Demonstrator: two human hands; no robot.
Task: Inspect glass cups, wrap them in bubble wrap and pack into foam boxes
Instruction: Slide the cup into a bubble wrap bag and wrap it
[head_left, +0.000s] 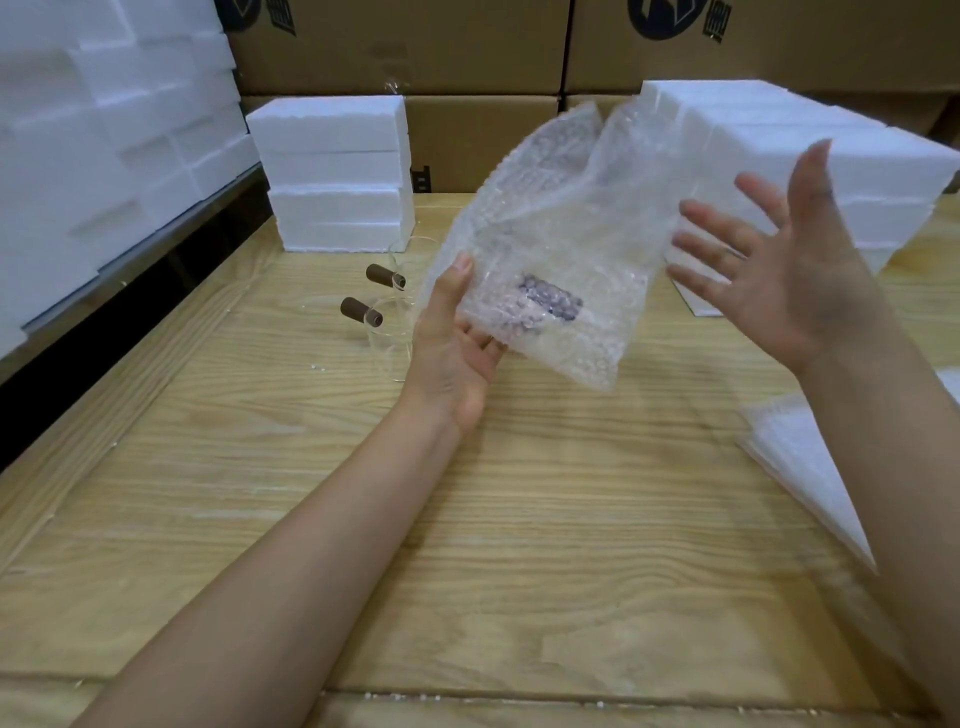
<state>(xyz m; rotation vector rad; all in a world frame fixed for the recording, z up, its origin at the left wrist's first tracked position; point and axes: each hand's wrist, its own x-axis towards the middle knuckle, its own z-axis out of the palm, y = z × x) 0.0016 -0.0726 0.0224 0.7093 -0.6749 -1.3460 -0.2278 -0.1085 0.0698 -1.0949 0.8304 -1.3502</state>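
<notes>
From the head view I see closed white foam boxes (332, 171) stacked at the back of the table (467, 545), a wider stack of them (831, 156) on the right and more piled along the left; I cannot see what any of them hold. Brown cardboard cartons (415, 52) stand behind. The bubble wrap (545, 228) is raised above the middle of the table, a clear crumpled sheet folded like a pouch with its top edges loose and open. Through its lower part shows a dark brown handle (550, 304); the glass around it is too blurred for me to make out. Two glass cups (387, 322) with the same brown handles stand on the table just left of the wrap, near the foam boxes. My left hand (457, 343) grips the wrap's lower left edge, thumb on the front, fingers beneath. My right hand (779, 260) is spread wide, palm toward the wrap, holding nothing; whether its fingertips touch the wrap I cannot tell. Flat bubble sheets (800, 457) lie at the right.
</notes>
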